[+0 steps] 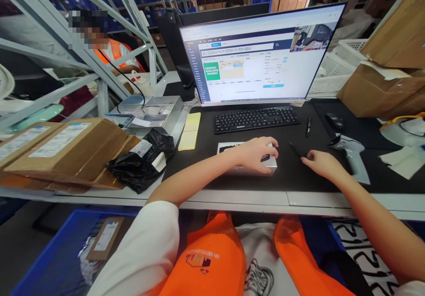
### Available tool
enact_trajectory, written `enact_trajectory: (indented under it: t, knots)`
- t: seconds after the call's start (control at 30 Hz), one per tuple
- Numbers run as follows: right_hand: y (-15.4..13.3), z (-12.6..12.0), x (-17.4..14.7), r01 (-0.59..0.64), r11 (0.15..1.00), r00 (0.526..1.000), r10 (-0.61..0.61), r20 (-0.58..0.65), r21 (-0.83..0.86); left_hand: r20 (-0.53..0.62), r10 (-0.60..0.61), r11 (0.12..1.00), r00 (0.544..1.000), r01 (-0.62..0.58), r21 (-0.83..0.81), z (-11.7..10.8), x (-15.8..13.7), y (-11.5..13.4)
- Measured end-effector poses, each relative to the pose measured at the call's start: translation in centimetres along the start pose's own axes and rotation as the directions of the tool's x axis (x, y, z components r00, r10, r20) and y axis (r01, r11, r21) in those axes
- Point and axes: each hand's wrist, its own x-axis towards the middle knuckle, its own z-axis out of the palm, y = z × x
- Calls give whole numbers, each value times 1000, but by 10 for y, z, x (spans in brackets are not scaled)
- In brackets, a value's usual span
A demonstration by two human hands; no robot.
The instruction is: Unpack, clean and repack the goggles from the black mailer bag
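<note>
Before the keyboard (256,120) on the desk (312,200), the box (272,166) lies under the left hand (258,154), clamped across its right end — it looks stiff, probably light and slick, best held by its long sides. The right hand (321,163) pinches a slim tool (295,149) — the scanner (357,159) crowds it, the pen (308,126) lies beyond.
</note>
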Motion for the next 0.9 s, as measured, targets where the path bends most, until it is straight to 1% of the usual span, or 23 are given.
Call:
enact_trajectory:
  t: [0.07, 0.13, 0.17, 0.27, 0.37, 0.4, 0.43, 0.53, 0.6, 0.7, 0.73, 0.83, 0.9]
  knots:
    - [8, -2, -1, -17, 976, 999, 24, -27, 219, -68, -15, 998, 998, 11, -70, -5, -8, -2]
    - [14, -4, -6, 13, 893, 1000, -8, -14, 449, -140, -33, 990, 990, 14, -139, -11, -17, -4]
    - [15, -5, -10, 39, 844, 999, -45, -2, 536, -179, -41, 986, 983, 11, -167, -14, -22, -5]
    - [10, -9, -26, 94, 714, 990, -141, 11, 694, -280, -49, 977, 959, -12, -212, -18, -35, -9]
    - [-2, -14, -41, 45, 486, 984, -173, 46, 873, -347, -46, 973, 937, -37, -228, -19, -44, -12]
    - [-7, -16, -45, 30, 422, 985, -166, 44, 906, -365, -44, 972, 930, -45, -231, -19, -47, -13]
    - [-11, -18, -49, 28, 385, 988, -149, 32, 922, -377, -43, 971, 925, -49, -232, -20, -49, -13]
    - [-21, -27, -58, 54, 376, 994, -106, -15, 925, -382, -41, 973, 923, -50, -226, -21, -53, -13]
    - [-29, -34, -65, 56, 388, 991, -134, -4, 920, -370, -35, 975, 928, -50, -217, -22, -54, -12]
    - [-42, -46, -75, 55, 437, 980, -196, 36, 898, -360, -22, 975, 933, -59, -214, -23, -56, -11]
    - [-47, -49, -78, 52, 442, 977, -210, 47, 896, -363, -21, 974, 932, -63, -217, -23, -57, -12]
    - [-59, -55, -84, 41, 430, 966, -247, 73, 902, -399, -17, 968, 917, -85, -237, -23, -60, -15]
    - [-66, -56, -88, 69, 461, 966, -253, 56, 885, -424, -12, 958, 906, -111, -263, -24, -62, -17]
